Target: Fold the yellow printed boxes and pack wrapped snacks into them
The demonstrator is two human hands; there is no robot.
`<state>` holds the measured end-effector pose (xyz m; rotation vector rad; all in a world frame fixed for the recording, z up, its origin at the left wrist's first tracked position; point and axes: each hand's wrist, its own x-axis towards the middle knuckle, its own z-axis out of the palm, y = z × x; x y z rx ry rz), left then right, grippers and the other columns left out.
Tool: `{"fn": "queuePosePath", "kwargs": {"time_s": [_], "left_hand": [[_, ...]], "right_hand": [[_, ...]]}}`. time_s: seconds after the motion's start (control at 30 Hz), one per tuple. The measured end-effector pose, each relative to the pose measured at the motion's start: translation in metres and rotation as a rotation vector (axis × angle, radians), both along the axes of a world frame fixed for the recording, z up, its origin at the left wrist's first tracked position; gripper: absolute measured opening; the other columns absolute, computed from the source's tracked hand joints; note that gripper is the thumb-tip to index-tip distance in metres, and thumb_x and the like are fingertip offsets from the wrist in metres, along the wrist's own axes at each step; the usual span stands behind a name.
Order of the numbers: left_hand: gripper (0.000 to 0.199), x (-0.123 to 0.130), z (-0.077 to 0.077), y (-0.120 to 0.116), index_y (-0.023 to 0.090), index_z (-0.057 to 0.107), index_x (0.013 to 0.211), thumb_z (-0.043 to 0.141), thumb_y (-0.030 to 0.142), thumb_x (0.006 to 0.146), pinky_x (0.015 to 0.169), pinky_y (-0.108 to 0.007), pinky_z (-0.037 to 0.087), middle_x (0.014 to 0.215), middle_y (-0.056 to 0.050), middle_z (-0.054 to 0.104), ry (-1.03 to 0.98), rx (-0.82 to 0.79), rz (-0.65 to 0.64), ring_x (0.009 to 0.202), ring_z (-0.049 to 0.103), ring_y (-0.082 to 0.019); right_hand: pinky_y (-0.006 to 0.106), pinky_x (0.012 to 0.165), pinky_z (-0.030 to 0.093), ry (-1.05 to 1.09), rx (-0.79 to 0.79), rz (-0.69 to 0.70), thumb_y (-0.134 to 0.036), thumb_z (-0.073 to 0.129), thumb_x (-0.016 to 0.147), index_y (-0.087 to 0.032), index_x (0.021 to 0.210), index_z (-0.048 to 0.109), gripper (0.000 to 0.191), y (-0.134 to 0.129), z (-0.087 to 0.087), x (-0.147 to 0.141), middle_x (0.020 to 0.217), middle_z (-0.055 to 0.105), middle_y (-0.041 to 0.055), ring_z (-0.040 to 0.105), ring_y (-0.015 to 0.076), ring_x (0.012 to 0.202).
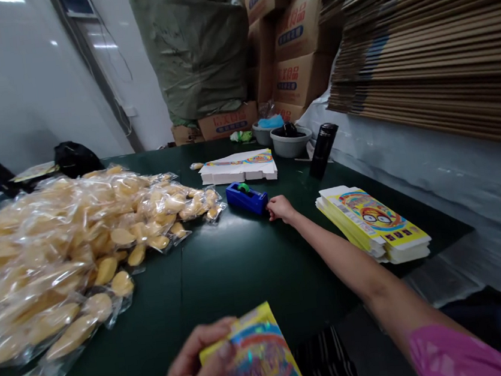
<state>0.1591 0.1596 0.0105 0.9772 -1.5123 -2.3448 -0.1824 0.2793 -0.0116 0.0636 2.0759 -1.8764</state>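
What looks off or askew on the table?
Stack of flat yellow cartons on the right is askew: layers uneven, edges sticking out. One pale piece lies apart from the heap, beside the white stack. No spill or damage visible.

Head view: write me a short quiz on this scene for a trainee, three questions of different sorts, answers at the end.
1. What is the right hand at?
2. True or false: the left hand is empty.
3. Fill in the blank: the heap of clear-wrapped pieces lies to the ____ of the blue tape dispenser.

Key:
1. The end of the blue tape dispenser.
2. False; it holds a yellow printed carton.
3. Left.
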Motion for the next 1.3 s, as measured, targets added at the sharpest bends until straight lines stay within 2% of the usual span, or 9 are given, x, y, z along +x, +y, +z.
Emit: {"fn": "queuePosePath", "kwargs": {"time_s": [0.07, 0.17, 0.33, 0.5, 0.7, 0.83, 1.0, 1.2, 1.3], "left_hand": [[0.025, -0.001, 0.025, -0.012, 0.021, 0.071, 0.072, 0.086, 0.037, 0.061, 0.069, -0.033, 0.061, 0.105, -0.002, 0.074, 0.175, -0.15, 0.032, 0.089, 0.071, -0.026], [0.008, -0.005, 0.045, -0.02, 0.023, 0.073, 0.083, 0.076, 0.021, 0.076, 0.079, -0.027, 0.059, 0.107, -0.002, 0.073, 0.534, -0.668, 0.142, 0.099, 0.068, -0.02], [0.031, -0.017, 0.029, -0.023, 0.02, 0.068, 0.101, 0.067, -0.001, 0.078, 0.092, -0.034, 0.056, 0.112, -0.007, 0.071, 0.77, -1.382, 0.12, 0.104, 0.067, -0.019], [0.033, -0.019, 0.022, -0.024, 0.014, 0.065, 0.102, 0.066, -0.007, 0.077, 0.097, -0.049, 0.051, 0.111, -0.013, 0.069, 0.818, -1.705, 0.1, 0.111, 0.064, -0.026], [0.027, -0.011, 0.033, -0.026, 0.014, 0.066, 0.099, 0.064, -0.005, 0.079, 0.099, -0.049, 0.047, 0.109, -0.014, 0.071, 0.813, -1.913, -0.015, 0.111, 0.063, -0.027], [0.029, -0.011, 0.032, -0.026, 0.016, 0.067, 0.1, 0.064, -0.004, 0.08, 0.099, -0.044, 0.049, 0.111, -0.011, 0.07, 0.798, -1.83, -0.029, 0.112, 0.063, -0.025], [0.03, -0.006, 0.034, -0.006, 0.024, 0.069, 0.103, 0.067, 0.003, 0.081, 0.093, -0.028, 0.054, 0.117, -0.003, 0.069, 0.68, -1.311, 0.049, 0.109, 0.066, -0.017], [0.018, 0.011, 0.081, -0.005, 0.026, 0.072, 0.093, 0.074, 0.014, 0.078, 0.082, -0.019, 0.057, 0.109, 0.001, 0.073, 0.59, -0.909, 0.075, 0.101, 0.069, -0.014], [0.024, -0.002, 0.092, -0.03, 0.022, 0.07, 0.092, 0.081, 0.026, 0.071, 0.068, -0.02, 0.058, 0.097, -0.002, 0.074, 0.407, -0.644, -0.043, 0.084, 0.071, -0.015]], "right_hand": [[0.023, 0.055, 0.052, 0.006, -0.051, -0.004, -0.029, 0.06, 0.097, -0.012, 0.101, 0.061, 0.017, 0.003, 0.011, 0.013, 0.087, 0.062, 0.0016, 0.059, 0.0105, 0.064], [0.017, 0.042, 0.04, 0.03, -0.189, 0.012, -0.027, 0.059, 0.097, -0.012, 0.083, 0.058, 0.02, 0.012, 0.033, 0.049, 0.066, 0.052, -0.0049, 0.045, 0.0056, 0.046], [0.018, 0.04, 0.032, 0.068, -0.511, 0.187, -0.03, 0.065, 0.084, -0.018, 0.064, 0.051, 0.026, 0.027, 0.061, 0.164, 0.048, 0.038, -0.0092, 0.035, 0.0052, 0.04], [0.018, 0.038, 0.03, -0.145, -0.873, 0.578, -0.034, 0.073, 0.078, -0.017, 0.064, 0.059, 0.026, 0.005, 0.058, 0.247, 0.049, 0.043, -0.0083, 0.034, 0.0042, 0.038], [0.019, 0.036, 0.029, -0.222, -0.81, 0.611, -0.047, 0.079, 0.07, -0.017, 0.061, 0.056, 0.04, -0.016, 0.037, 0.24, 0.046, 0.041, -0.0092, 0.032, 0.0042, 0.036], [0.02, 0.036, 0.034, -0.201, -0.741, 0.602, -0.061, 0.075, 0.069, -0.019, 0.068, 0.054, 0.047, -0.02, 0.03, 0.242, 0.051, 0.048, -0.0078, 0.035, 0.005, 0.035], [0.024, 0.04, 0.04, -0.052, -0.603, 0.551, -0.075, 0.068, 0.064, -0.02, 0.08, 0.056, 0.058, -0.033, 0.019, 0.246, 0.06, 0.062, -0.0023, 0.05, 0.0116, 0.04], [0.026, 0.043, 0.04, 0.224, -0.189, 0.54, -0.036, 0.07, 0.069, -0.022, 0.065, 0.047, 0.027, 0.007, 0.006, 0.223, 0.053, 0.055, -0.0031, 0.048, 0.0139, 0.042], [0.04, 0.065, 0.05, 0.516, 0.059, 0.422, -0.02, 0.066, 0.069, -0.021, 0.076, 0.059, 0.009, 0.049, 0.02, 0.201, 0.072, 0.063, 0.0055, 0.06, 0.0246, 0.068]]}}
